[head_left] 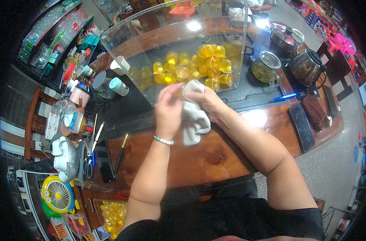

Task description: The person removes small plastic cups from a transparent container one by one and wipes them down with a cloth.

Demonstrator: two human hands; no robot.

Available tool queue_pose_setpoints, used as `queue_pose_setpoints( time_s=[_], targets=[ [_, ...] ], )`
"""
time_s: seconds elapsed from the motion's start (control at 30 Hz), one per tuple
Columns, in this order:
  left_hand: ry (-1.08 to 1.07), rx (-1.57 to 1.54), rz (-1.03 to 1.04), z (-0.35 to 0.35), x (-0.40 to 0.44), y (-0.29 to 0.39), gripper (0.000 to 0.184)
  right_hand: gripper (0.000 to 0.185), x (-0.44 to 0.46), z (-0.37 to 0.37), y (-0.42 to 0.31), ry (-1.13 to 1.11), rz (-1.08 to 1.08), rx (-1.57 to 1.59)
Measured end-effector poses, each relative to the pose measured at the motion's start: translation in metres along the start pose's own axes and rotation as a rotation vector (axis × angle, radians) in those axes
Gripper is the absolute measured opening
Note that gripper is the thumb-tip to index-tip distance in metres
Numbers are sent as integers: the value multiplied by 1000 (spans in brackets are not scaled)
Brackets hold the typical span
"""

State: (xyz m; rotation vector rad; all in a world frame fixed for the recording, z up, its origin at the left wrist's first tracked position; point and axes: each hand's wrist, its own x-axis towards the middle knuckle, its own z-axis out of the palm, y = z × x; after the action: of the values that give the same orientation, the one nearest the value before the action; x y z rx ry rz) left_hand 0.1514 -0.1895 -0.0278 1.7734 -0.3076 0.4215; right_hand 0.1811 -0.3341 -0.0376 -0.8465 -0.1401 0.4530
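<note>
My right hand (209, 102) grips a white cloth (197, 124), which hangs down over the front edge of a black tray. Close beside it, my left hand (169, 105), with a bead bracelet at the wrist, is raised near the top of the cloth; its fingers are bent and blurred, and what they hold, if anything, cannot be made out. Just beyond both hands, a clear plastic box (151, 90) contains many yellow capsules (169, 77) in a heap.
A glass teapot (263, 71), a dark kettle (307, 68), a blue pen (283, 97) and a phone (301, 127) lie to the right. Scissors (88, 165), a dark pen (121, 153) and jars (118, 86) are left. More yellow capsules (112, 217) sit low at left.
</note>
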Motion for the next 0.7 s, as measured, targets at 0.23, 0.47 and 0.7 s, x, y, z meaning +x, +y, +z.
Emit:
queue_pose_setpoints(
  time_s=[0.23, 0.47, 0.7],
  targets=[
    [-11, -76, -68, 0, 0, -3, 34, 22, 1, 0, 0, 167, 25, 0],
    [4, -191, -126, -1, 0, -5, 30, 17, 2, 2, -2, 190, 11, 67],
    [40, -152, -211, -1, -1, 1, 11, 18, -3, 7, -9, 134, 20, 2]
  ],
)
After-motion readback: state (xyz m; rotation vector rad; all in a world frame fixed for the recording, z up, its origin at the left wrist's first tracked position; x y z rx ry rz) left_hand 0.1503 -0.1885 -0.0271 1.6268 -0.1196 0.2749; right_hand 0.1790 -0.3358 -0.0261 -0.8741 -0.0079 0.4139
